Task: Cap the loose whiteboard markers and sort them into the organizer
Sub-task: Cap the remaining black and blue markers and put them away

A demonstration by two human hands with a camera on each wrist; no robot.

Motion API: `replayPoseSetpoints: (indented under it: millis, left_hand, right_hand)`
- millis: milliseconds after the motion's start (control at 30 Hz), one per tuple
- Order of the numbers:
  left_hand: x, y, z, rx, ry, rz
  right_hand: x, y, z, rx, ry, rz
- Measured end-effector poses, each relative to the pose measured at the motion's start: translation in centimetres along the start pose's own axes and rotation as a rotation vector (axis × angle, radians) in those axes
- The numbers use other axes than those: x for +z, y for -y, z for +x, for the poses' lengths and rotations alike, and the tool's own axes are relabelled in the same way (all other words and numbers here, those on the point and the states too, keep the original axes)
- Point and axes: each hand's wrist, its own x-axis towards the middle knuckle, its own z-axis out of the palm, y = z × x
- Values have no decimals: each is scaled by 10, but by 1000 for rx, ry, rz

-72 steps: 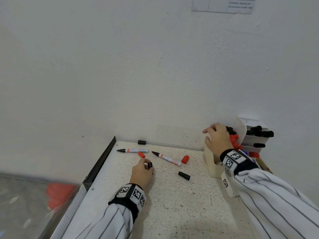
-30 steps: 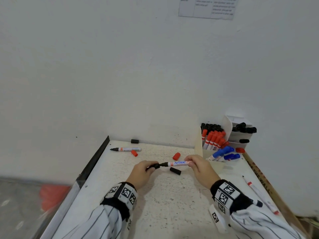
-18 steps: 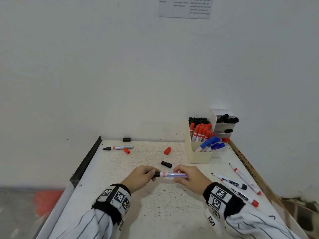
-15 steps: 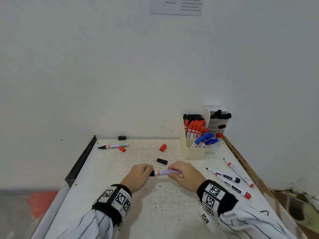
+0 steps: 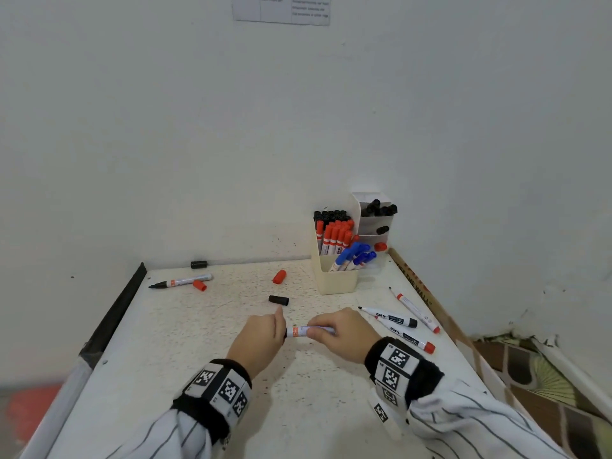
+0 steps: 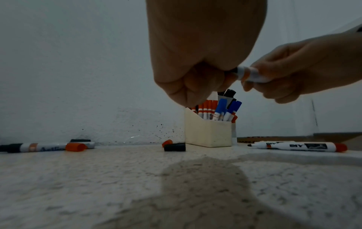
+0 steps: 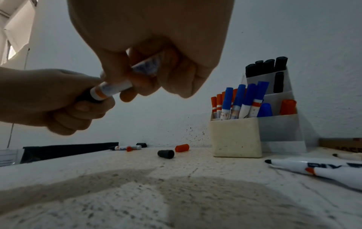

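Note:
Just above the middle of the table both hands hold one white marker (image 5: 299, 331) with an orange band. My right hand (image 5: 334, 332) grips its barrel (image 7: 115, 88). My left hand (image 5: 265, 336) grips the black cap (image 7: 86, 96) on its left end; the cap sits flush against the band. The cream organizer (image 5: 336, 276) stands at the back right with black, red and blue markers upright in it. An uncapped marker (image 5: 180, 281) lies at the far left with a red cap (image 5: 199, 285) touching it.
Loose caps lie about: a black one (image 5: 278, 300) just beyond my hands, a red one (image 5: 279, 276), a black one (image 5: 198, 264) at the wall. Three markers (image 5: 402, 323) lie to the right of my right hand. A cardboard strip (image 5: 417, 286) lines the table's right edge.
My right hand left the organizer and picked up the marker from the table. Both hands drew it toward me, and the black cap has closed over its tip.

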Motion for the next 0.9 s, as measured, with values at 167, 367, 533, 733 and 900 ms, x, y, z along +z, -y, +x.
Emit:
replayPoseSetpoints:
  millis: [167, 367, 533, 733, 900]
  left_hand:
    - [7, -12, -3, 9, -106, 194]
    - [20, -14, -5, 94, -235, 226]
    - [14, -21, -6, 20, -182, 169]
    - [9, -49, 8, 64, -114, 123]
    - [42, -79, 37, -165, -58, -343]
  right_hand:
    - [-2, -7, -7, 9, 42, 61]
    - [-4, -8, -9, -167, -12, -137]
    - [9, -12, -13, -80, 21, 16]
    - [-3, -24, -17, 33, 99, -34]
    - [-47, -50, -26, 157, 15, -128]
